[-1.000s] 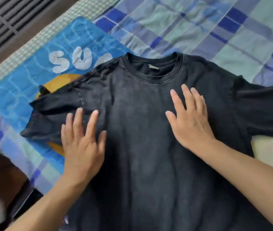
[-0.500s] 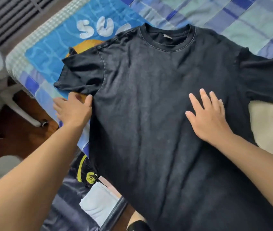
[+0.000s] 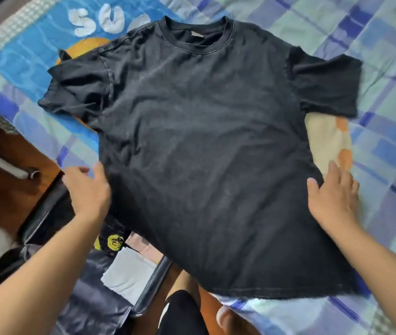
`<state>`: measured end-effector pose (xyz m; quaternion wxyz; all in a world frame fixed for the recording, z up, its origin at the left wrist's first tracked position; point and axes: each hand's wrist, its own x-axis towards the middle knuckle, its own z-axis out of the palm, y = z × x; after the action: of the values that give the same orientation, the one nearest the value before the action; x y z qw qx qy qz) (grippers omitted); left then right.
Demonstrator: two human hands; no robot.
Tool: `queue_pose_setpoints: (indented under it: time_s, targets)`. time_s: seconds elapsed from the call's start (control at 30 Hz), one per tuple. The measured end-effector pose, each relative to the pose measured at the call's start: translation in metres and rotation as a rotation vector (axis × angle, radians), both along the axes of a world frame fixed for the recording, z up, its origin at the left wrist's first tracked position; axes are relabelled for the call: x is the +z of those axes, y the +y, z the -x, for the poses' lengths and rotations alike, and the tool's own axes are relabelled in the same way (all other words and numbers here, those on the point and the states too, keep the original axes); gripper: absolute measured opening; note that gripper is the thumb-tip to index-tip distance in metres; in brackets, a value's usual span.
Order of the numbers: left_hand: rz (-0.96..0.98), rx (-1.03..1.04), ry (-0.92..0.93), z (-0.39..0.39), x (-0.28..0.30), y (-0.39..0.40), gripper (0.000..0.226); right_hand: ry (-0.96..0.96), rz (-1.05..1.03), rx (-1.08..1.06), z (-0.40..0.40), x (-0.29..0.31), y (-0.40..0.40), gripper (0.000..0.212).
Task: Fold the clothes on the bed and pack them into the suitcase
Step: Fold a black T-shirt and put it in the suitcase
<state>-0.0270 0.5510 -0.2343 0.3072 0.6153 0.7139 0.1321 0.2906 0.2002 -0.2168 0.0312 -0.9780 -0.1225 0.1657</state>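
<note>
Black cotton T-shirt (image 3: 199, 146) lies spread flat on the plaid-quilted bed (image 3: 385, 68). Your left hand (image 3: 88, 189) and right hand (image 3: 332, 197) rest spread-fingered at its side edges, gripping nothing. You're smoothing it; next, likely fold a side inward.

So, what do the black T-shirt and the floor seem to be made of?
The T-shirt looks like soft knit cotton with a matte, slightly faded finish: it lies limp and shows pale worn patches. The floor looks like reddish-brown wood with a smooth finish, though blur leaves that uncertain.
</note>
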Motion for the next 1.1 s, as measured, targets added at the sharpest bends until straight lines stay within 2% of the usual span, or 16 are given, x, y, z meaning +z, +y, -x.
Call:
queue_pose_setpoints:
  time_s: [0.13, 0.2, 0.33, 0.53, 0.63, 0.67, 0.73, 0.83, 0.97, 1.03, 1.1]
  targets:
    - [0.174, -0.037, -0.049, 0.038, -0.027, -0.091, 0.038, 0.081, 0.02, -0.252, 0.054, 0.011, -0.066, 0.047]
    - [0.157, -0.019, 0.065, 0.048, -0.031, -0.097, 0.032, 0.146, 0.005, -0.277, 0.068, 0.01, -0.091, 0.04]
    - [-0.01, -0.046, 0.305, 0.075, -0.009, -0.087, 0.041, 0.22, -0.119, -0.319, 0.068, 0.018, -0.109, 0.03]
    - [0.093, -0.238, 0.61, 0.094, 0.012, -0.069, 0.047, 0.172, -0.301, -0.372, 0.069, 0.03, -0.124, 0.028]
    - [0.103, -0.305, 0.743, 0.086, 0.016, -0.069, 0.03, 0.238, -0.219, -0.329, 0.069, 0.036, -0.133, 0.017]
    - [0.051, -0.305, 0.747, 0.079, 0.016, -0.07, 0.025, 0.277, -0.136, -0.294, 0.067, 0.036, -0.134, 0.013]
    - [-0.13, -0.359, 0.644, 0.054, 0.018, -0.074, 0.033, 0.284, -0.031, -0.227, 0.049, 0.038, -0.129, 0.018]
    - [-0.345, -0.661, 0.396, -0.026, 0.023, -0.079, 0.035, 0.159, -0.134, -0.152, -0.004, 0.045, -0.089, 0.026]
    - [-0.358, -1.104, 0.125, -0.171, 0.009, -0.09, 0.035, 0.124, -0.235, -0.199, -0.102, 0.032, -0.008, 0.036]
    - [-0.39, -1.274, 0.1, -0.235, -0.01, -0.095, 0.046, 0.131, -0.232, -0.281, -0.151, 0.013, 0.027, 0.046]
    - [-0.452, -1.375, 0.174, -0.281, -0.029, -0.091, 0.057, 0.108, -0.192, -0.377, -0.198, -0.007, 0.053, 0.053]
